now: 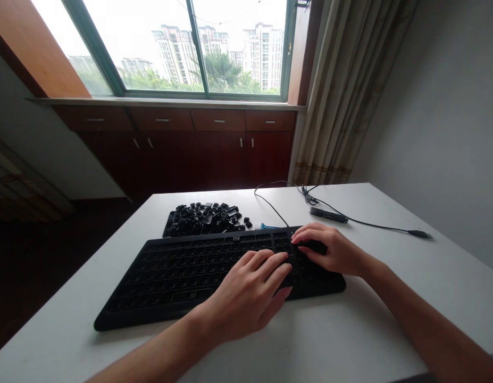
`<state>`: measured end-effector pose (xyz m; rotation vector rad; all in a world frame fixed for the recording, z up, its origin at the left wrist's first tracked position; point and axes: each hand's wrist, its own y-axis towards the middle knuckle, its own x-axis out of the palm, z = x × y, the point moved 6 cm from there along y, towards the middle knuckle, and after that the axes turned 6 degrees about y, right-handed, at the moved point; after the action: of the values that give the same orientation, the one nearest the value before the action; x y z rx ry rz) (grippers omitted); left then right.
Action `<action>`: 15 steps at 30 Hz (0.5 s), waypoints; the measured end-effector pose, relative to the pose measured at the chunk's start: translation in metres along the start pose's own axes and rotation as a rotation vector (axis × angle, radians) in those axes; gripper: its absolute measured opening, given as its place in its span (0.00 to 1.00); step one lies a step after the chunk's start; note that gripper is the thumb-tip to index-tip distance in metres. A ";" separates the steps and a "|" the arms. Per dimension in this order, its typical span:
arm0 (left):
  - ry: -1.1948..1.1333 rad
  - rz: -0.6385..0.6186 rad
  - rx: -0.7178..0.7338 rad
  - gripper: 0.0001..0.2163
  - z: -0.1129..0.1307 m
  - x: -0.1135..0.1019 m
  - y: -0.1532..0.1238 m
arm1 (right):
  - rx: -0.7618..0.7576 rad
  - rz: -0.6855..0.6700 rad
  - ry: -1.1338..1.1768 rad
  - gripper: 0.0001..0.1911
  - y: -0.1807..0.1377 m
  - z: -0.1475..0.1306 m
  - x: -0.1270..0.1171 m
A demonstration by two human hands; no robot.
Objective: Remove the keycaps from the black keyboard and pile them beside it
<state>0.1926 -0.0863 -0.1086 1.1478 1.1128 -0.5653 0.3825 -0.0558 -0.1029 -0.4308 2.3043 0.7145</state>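
A black keyboard (178, 266) lies at a slant on the white table. Most of its visible key positions are bare sockets without caps. My left hand (258, 284) rests over its right-middle part, palm down, fingers stretched forward and thumb apart. Above the number-pad end is my right hand (329, 250), thumb and fingers spread over the keyboard's upper right. Dark surface shows between them, and I see no separate thing held there. Just behind the keyboard sits a heap of loose black keycaps (208, 218).
A black cable (374, 225) runs from the keyboard's back, bunches up, and ends in a plug at the right. Beside it lies a narrow black piece (328, 215). A small blue item (267, 226) shows behind the keyboard. Beyond the table (414, 276) stand wooden cabinets (190, 154).
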 end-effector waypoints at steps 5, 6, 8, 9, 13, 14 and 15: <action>-0.107 0.007 -0.148 0.13 -0.011 0.006 0.013 | 0.040 0.052 -0.021 0.14 -0.002 0.008 0.001; -0.107 0.001 -0.145 0.13 -0.012 0.008 0.018 | 0.040 0.060 -0.029 0.13 -0.002 0.008 0.000; -0.099 -0.018 -0.124 0.12 -0.014 0.011 0.026 | 0.042 0.079 -0.042 0.12 -0.001 0.008 -0.001; -0.099 -0.031 -0.115 0.12 -0.016 0.012 0.031 | 0.044 0.086 -0.047 0.11 -0.001 0.008 -0.001; -0.147 -0.054 -0.094 0.10 -0.024 0.014 0.043 | 0.052 0.100 -0.048 0.08 0.001 0.007 -0.001; -0.165 -0.050 -0.087 0.10 -0.026 0.014 0.044 | 0.055 0.103 -0.044 0.08 0.001 0.007 0.000; -0.185 -0.044 -0.081 0.10 -0.028 0.013 0.044 | 0.058 0.106 -0.037 0.07 0.001 0.006 0.000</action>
<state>0.2230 -0.0428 -0.1022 0.9829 0.9944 -0.6415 0.3855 -0.0515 -0.1067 -0.2685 2.3202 0.6982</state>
